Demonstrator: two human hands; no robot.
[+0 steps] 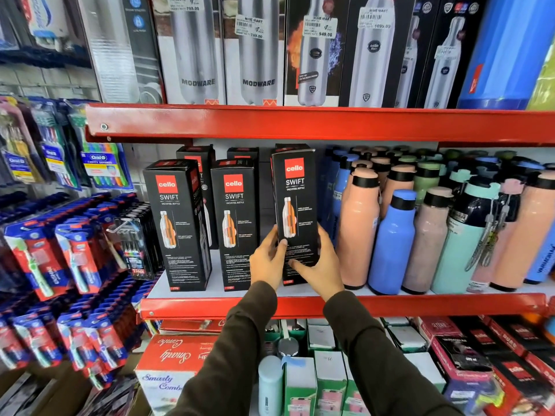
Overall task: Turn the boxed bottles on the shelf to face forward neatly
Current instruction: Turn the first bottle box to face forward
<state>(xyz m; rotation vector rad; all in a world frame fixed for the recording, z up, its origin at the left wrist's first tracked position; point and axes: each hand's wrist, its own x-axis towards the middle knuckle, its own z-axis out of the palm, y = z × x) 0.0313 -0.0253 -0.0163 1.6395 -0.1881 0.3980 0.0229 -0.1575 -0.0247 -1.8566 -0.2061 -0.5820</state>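
Observation:
Three black boxed bottles marked "cello SWIFT" stand in the front row of the middle shelf. The left box and the middle box rest on the shelf with their fronts toward me. The right box sits higher than the other two and tilts slightly. My left hand grips its lower left edge, and my right hand holds its lower right side with the thumb across the front. More black boxes stand behind the front row.
Loose pink, blue and green bottles crowd the shelf right beside the held box. The upper shelf carries tall boxed steel bottles. Toothbrush packs hang at the left. Boxes fill the shelf below.

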